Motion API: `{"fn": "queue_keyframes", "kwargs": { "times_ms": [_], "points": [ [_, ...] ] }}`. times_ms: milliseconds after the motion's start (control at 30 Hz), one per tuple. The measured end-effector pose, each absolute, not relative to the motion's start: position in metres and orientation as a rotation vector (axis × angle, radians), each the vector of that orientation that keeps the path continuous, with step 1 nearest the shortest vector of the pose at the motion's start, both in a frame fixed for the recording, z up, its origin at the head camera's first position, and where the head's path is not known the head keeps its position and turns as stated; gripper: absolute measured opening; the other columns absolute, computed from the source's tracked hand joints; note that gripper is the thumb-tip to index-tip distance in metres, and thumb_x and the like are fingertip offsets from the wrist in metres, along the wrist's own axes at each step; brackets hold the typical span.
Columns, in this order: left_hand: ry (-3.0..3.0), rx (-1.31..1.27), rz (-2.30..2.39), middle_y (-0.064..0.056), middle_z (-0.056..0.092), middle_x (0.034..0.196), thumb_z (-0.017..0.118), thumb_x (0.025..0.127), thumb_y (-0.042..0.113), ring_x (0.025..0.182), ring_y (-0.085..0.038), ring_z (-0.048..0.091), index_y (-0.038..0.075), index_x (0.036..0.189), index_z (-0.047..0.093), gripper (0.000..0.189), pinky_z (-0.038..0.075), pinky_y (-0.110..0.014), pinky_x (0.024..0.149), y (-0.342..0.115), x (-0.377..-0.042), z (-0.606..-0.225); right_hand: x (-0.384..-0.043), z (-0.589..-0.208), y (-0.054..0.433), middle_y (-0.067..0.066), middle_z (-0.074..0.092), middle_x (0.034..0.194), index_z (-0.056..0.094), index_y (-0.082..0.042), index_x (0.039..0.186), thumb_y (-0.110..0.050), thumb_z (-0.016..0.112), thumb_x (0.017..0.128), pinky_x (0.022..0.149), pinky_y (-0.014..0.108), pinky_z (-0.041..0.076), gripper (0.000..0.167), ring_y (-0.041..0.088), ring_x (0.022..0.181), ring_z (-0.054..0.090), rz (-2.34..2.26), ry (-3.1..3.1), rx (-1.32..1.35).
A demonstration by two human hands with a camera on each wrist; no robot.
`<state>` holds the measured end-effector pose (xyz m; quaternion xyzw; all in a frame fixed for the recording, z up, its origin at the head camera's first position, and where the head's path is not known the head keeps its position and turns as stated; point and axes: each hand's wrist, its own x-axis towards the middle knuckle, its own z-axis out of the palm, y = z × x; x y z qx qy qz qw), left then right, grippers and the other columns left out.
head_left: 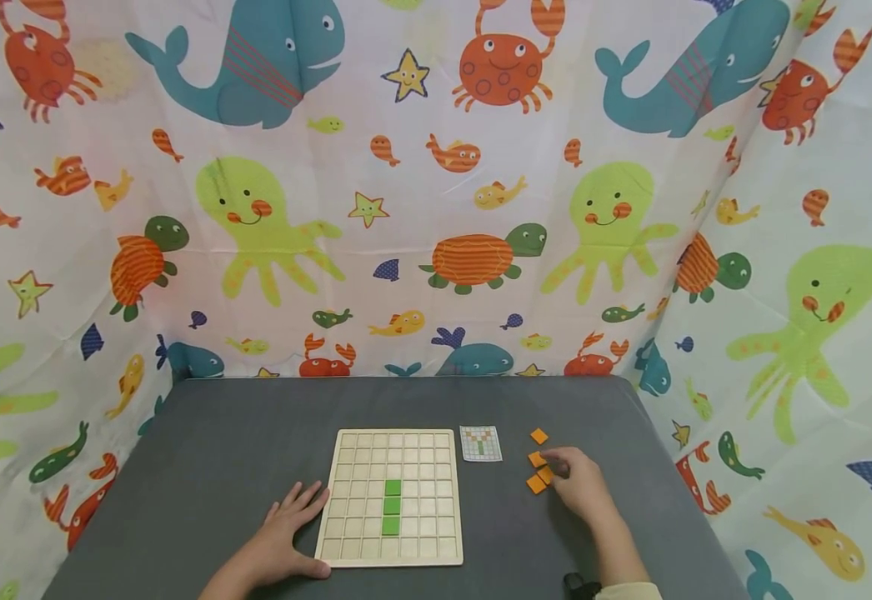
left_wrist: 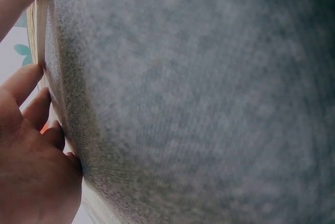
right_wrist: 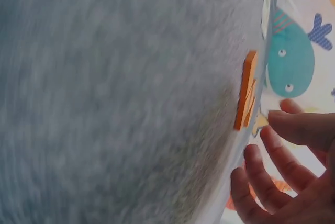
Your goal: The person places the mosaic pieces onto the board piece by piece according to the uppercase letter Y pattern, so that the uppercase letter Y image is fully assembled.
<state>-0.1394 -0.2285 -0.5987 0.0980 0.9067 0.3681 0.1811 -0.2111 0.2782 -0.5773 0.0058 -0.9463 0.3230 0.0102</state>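
A pale wooden grid board (head_left: 424, 492) lies on the grey table, with three green square tiles (head_left: 392, 505) in one of its columns. My left hand (head_left: 282, 533) rests at the board's left side, fingers spread, thumb by the lower left corner; the left wrist view shows fingertips at the board edge (left_wrist: 37, 30). To the right of the board are several orange square tiles (head_left: 537, 484). Over them reaches my right hand (head_left: 582, 487), its fingertips right at the tiles. In the right wrist view its fingers are loosely bent beside the orange tiles (right_wrist: 246, 90), holding nothing.
A small printed card (head_left: 481, 444) with a coloured grid pattern lies between the board and the orange tiles. Behind and beside the grey table (head_left: 256, 442) hangs a curtain (head_left: 421, 192) printed with sea animals. A dark band (head_left: 580, 587) sits near the right sleeve.
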Motion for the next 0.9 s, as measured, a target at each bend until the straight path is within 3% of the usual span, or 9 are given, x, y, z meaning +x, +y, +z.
{"fn": "queue_keyframes", "kwargs": {
  "times_ms": [267, 467, 900],
  "points": [
    [2.551, 0.227, 1.046, -0.016, 0.022, 0.167, 0.094, 0.061, 0.047, 0.153, -0.050, 0.000, 0.015, 0.159, 0.035, 0.119, 0.000, -0.076, 0.113, -0.228, -0.141, -0.602, -0.214, -0.580, 0.287, 0.011, 0.066, 0.124, 0.076, -0.015, 0.114, 0.004, 0.076, 0.081, 0.086, 0.052, 0.054, 0.038, 0.031, 0.106, 0.065, 0.979, -3.084, 0.034],
    [2.550, 0.228, 1.052, -0.016, 0.023, 0.167, 0.094, 0.061, 0.046, 0.153, -0.050, 0.000, 0.015, 0.159, 0.035, 0.118, 0.000, -0.075, 0.114, -0.228, -0.140, -0.601, -0.218, -0.583, 0.289, 0.004, 0.067, 0.109, 0.078, -0.016, 0.108, 0.000, 0.078, 0.083, 0.079, 0.044, 0.051, 0.030, 0.021, 0.091, 0.059, 0.966, -3.136, 0.022],
    [2.551, 0.259, 1.071, -0.017, 0.022, 0.167, 0.094, 0.062, 0.044, 0.153, -0.050, 0.000, 0.013, 0.158, 0.035, 0.117, 0.000, -0.075, 0.114, -0.228, -0.138, -0.598, -0.220, -0.587, 0.294, 0.005, 0.067, 0.099, 0.076, -0.007, 0.104, -0.008, 0.080, 0.084, 0.071, 0.038, 0.055, 0.020, 0.015, 0.080, 0.061, 0.842, -3.148, 0.089]
  ]
}}
